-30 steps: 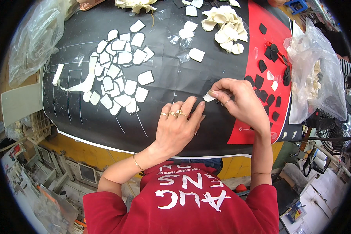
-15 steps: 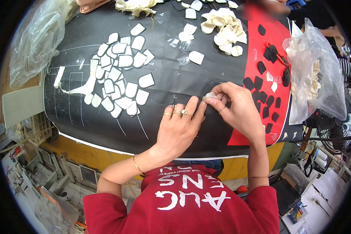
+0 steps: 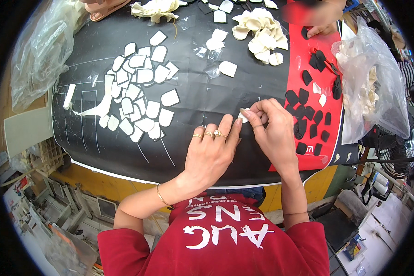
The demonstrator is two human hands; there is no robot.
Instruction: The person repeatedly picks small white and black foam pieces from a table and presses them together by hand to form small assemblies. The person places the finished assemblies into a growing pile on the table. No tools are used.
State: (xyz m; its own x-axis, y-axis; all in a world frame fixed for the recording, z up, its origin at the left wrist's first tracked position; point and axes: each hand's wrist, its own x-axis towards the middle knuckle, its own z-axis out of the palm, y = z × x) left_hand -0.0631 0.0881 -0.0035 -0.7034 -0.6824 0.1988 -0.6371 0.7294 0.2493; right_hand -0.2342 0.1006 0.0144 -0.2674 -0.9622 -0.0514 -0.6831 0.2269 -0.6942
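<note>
"What's the layout, biggest first?"

"A black mat (image 3: 193,92) covers most of the table, with a red band (image 3: 295,60) along its right. A clear bag (image 3: 354,50) lies at the far right. White pieces (image 3: 145,76) with dark rims crowd the left, a cream heap (image 3: 267,37) sits at the far side, and black pieces (image 3: 303,95) are strewn over the red. A co-worker's hand (image 3: 324,28) touches one of those at the far right."

"And the person's own hands?"

"Near side, right of centre: the left hand (image 3: 209,151) and the right hand (image 3: 275,128), fingertips almost meeting. Between them is a small white piece (image 3: 245,118), above the mat and left of the red."

"How would you handle it well?"

"My judgement: steady it with the left, work its edge with the right thumb and index, and pinch lightly, since something that thin could crease. Bracing both wrists would help too."

"How open are the fingers?"

"The right thumb and index are closed on the piece; its other fingers curl loosely. The left fingers are gently bent, close together, the index tip at the piece's left edge. The left thumb is mostly hidden, so I can't tell whether that hand grips or only touches."
</note>
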